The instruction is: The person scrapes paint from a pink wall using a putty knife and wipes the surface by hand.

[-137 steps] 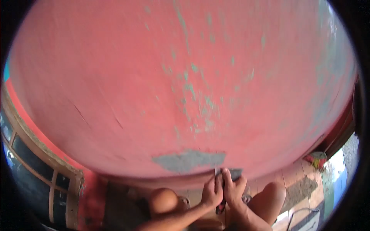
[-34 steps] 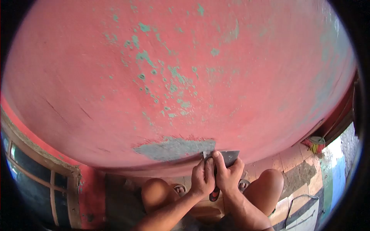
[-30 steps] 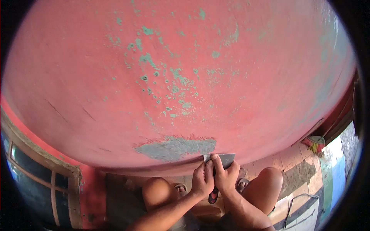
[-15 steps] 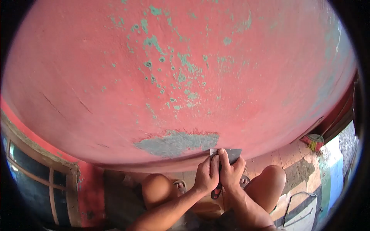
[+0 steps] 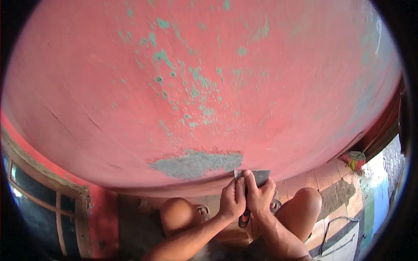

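A wide-bladed scraper (image 5: 262, 175) is held in both of my hands against the lower part of a pink wall (image 5: 305, 108). My left hand (image 5: 232, 201) is closed around its left side, fingers pressed near the blade. On the other side, my right hand (image 5: 260, 198) grips it with the thumb laid on the blade. The dark handle, with a bit of red, shows below between my wrists. Just left of and above the blade lies a bare grey patch (image 5: 196, 165) with ragged paint along its top edge.
Greenish chipped spots (image 5: 196, 87) dot the wall higher up. My bent knees flank my arms over a tiled floor (image 5: 300, 185). A window frame (image 5: 58, 204) stands at lower left. Bristles of a broom (image 5: 355, 161) show at right, above a white bag-like thing (image 5: 342, 241) with a dark handle.
The view has shifted slightly, so the wall marks sit a little further left. My hands and the scraper appear slightly left and lower, with the same grip.
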The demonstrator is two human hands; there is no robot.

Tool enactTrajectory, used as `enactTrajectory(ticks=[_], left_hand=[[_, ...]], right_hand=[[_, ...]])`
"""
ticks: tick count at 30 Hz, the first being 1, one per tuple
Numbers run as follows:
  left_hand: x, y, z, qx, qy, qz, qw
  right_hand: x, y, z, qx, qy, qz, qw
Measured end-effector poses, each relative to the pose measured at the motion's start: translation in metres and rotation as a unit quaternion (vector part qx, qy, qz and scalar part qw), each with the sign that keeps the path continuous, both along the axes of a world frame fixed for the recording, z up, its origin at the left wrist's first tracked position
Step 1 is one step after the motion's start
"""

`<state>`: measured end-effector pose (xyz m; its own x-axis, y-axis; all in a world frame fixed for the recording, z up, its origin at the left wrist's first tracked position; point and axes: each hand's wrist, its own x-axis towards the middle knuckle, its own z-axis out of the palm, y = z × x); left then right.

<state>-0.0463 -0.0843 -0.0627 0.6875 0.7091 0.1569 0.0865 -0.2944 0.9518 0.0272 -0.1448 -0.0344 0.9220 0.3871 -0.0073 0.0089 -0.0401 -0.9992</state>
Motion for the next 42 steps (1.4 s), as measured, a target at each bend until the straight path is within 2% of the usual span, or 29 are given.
enactTrajectory(ticks=[4, 7, 11, 12, 15, 16, 20, 23, 25, 29, 31, 35, 36, 39, 42], left_hand=[[0.008, 0.001, -0.002, 0.034, -0.067, 0.027, 0.997], [0.003, -0.002, -0.006, 0.005, 0.005, 0.023, 1.0], [0.004, 0.002, -0.007, 0.041, -0.044, 0.023, 0.998], [0.005, 0.0, -0.003, 0.021, -0.057, 0.025, 0.998], [0.001, 0.006, -0.004, 0.086, 0.022, 0.01, 0.996], [0.003, 0.007, -0.001, 0.049, 0.013, 0.006, 0.999], [0.005, 0.002, -0.008, 0.047, -0.061, 0.023, 0.997], [0.005, 0.003, 0.006, 0.032, -0.027, 0.018, 0.999], [-0.001, -0.002, -0.004, 0.025, -0.013, 0.015, 0.999], [0.005, 0.001, 0.004, 0.011, -0.051, 0.019, 0.998], [0.003, 0.005, 0.017, 0.001, -0.036, 0.001, 0.999], [0.003, 0.002, -0.013, 0.042, -0.036, 0.013, 0.998], [0.003, 0.003, -0.005, 0.004, -0.021, 0.007, 1.0], [0.008, 0.004, 0.014, 0.014, -0.085, 0.002, 0.996], [-0.001, 0.001, -0.004, 0.025, -0.023, 0.003, 0.999]], right_hand=[[0.0, 0.003, 0.006, 0.035, -0.037, -0.017, 0.999], [0.001, -0.001, 0.008, 0.008, 0.003, 0.002, 1.0], [-0.004, 0.005, -0.007, 0.033, -0.012, -0.038, 0.999], [-0.004, 0.009, -0.003, 0.058, -0.035, -0.051, 0.996], [0.002, 0.004, 0.014, 0.028, -0.021, -0.007, 0.999], [0.003, 0.002, 0.016, 0.021, -0.006, 0.006, 1.0], [-0.004, 0.006, -0.011, 0.056, -0.014, -0.037, 0.998], [0.003, 0.003, 0.005, 0.029, -0.008, -0.005, 1.0], [-0.003, -0.003, -0.001, 0.013, 0.009, -0.004, 1.0], [-0.003, 0.007, -0.006, 0.06, -0.014, -0.031, 0.998], [0.004, 0.009, 0.012, 0.063, -0.036, -0.018, 0.997], [-0.002, 0.005, 0.005, 0.052, -0.014, -0.019, 0.998], [-0.003, 0.008, 0.005, 0.056, -0.016, -0.024, 0.998], [0.001, 0.009, 0.014, 0.067, -0.02, -0.03, 0.997], [-0.005, 0.006, 0.012, 0.063, -0.008, -0.029, 0.998]])
